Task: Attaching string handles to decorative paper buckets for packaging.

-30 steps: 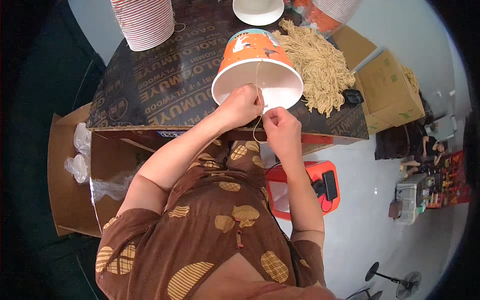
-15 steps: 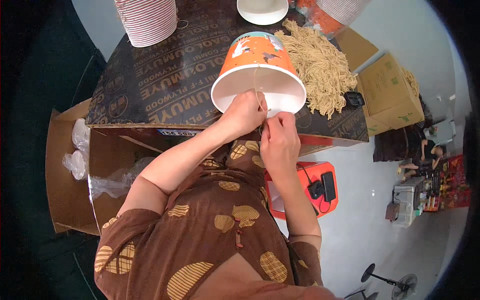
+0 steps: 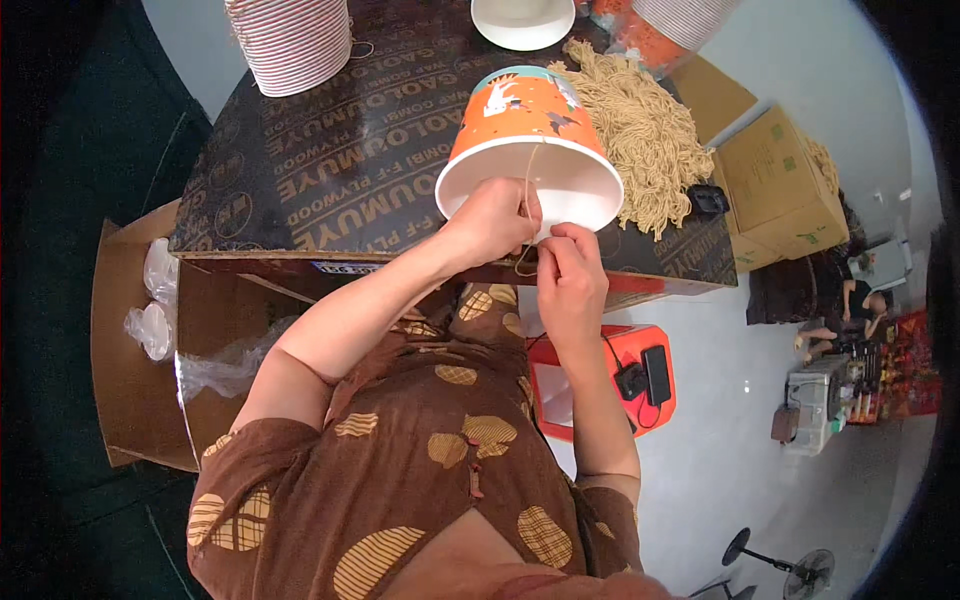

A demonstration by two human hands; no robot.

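1. Black counter [image 3: 235,185]: the tub [image 3: 515,120] lies tipped sideways on it.
2. Tub: cord [image 3: 528,178] meets its upper rim, probably fastened there already.
3. Pile [image 3: 650,150] of cord: just beside the tub, seemingly unused.
4. Left hand [image 3: 498,220] pinches the cord; right hand [image 3: 573,275] curls close by, grip unclear.
5. Cord: lower end apparently not yet fastened.

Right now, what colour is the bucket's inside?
The bucket's inside is white, shown best in the head view.
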